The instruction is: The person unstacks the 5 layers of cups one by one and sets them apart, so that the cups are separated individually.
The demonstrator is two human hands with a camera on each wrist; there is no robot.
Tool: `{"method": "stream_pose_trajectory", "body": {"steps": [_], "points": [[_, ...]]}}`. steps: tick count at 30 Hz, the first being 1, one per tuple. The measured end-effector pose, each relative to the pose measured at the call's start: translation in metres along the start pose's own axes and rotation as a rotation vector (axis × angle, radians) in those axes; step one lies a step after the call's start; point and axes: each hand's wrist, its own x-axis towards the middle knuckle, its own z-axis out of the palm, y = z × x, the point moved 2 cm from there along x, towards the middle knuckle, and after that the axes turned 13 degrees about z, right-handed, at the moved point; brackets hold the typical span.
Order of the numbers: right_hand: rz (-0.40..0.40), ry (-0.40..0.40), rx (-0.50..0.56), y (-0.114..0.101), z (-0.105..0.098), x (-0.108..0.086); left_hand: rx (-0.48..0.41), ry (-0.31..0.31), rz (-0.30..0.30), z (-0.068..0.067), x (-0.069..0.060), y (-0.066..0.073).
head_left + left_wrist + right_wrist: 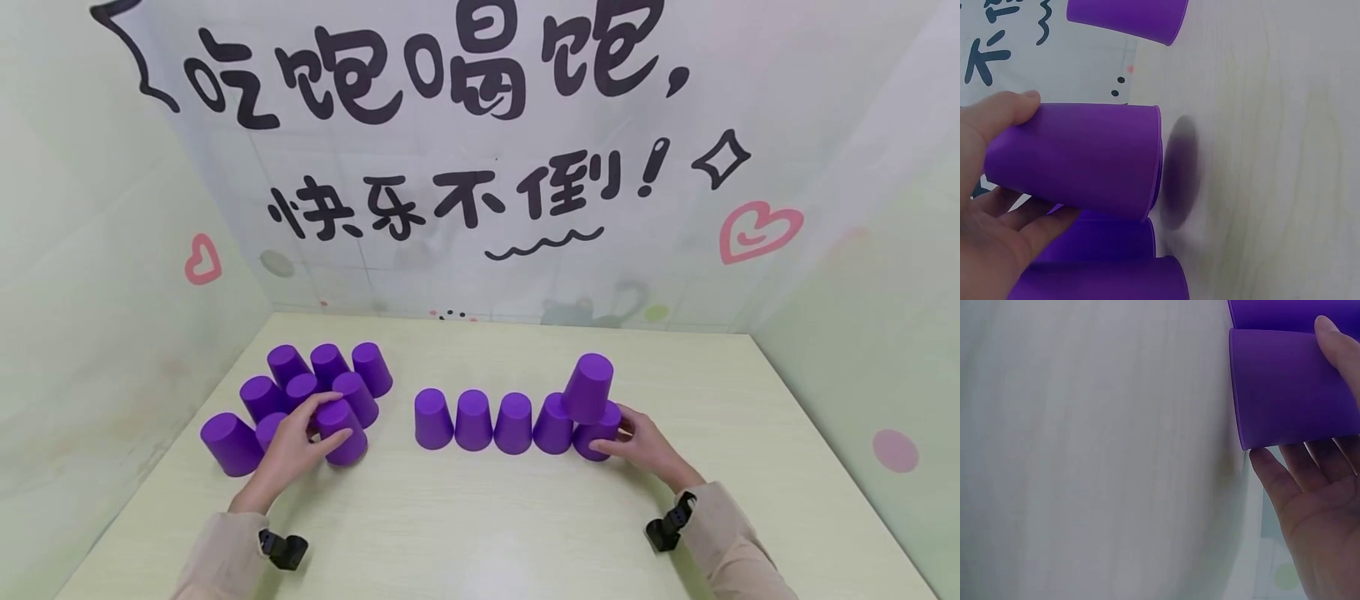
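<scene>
My left hand [296, 446] grips an upside-down purple cup [343, 437], thumb on one side and fingers on the other. In the left wrist view this cup [1085, 156] hangs just above the table, its shadow beside the rim. The right hand [641, 446] holds the end cup [592, 440] of a row of upside-down purple cups; in the right wrist view, that cup [1291, 390] sits between thumb and fingers. One more cup [589, 387] stands on top, bridging the two rightmost cups of the row.
Several other upside-down purple cups [228, 442] cluster at the left of the pale table [480, 508]. The row's left end is another cup [433, 419]. A printed white backdrop [420, 283] rises behind the table, with walls at both sides.
</scene>
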Motion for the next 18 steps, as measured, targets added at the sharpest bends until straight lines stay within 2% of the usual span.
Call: {"method": "stream_pose_trajectory", "body": {"steps": [7, 12, 18], "points": [[-0.009, 0.007, -0.008, -0.002, 0.0, 0.0, 0.045, -0.006, -0.039, 0.002, -0.007, -0.004], [-0.007, 0.001, -0.006, -0.001, 0.0, 0.0, 0.029, -0.016, -0.06, 0.005, -0.012, -0.008], [-0.016, -0.001, 0.008, 0.0, 0.0, 0.0, 0.032, -0.017, -0.072, 0.007, -0.013, -0.009]]}}
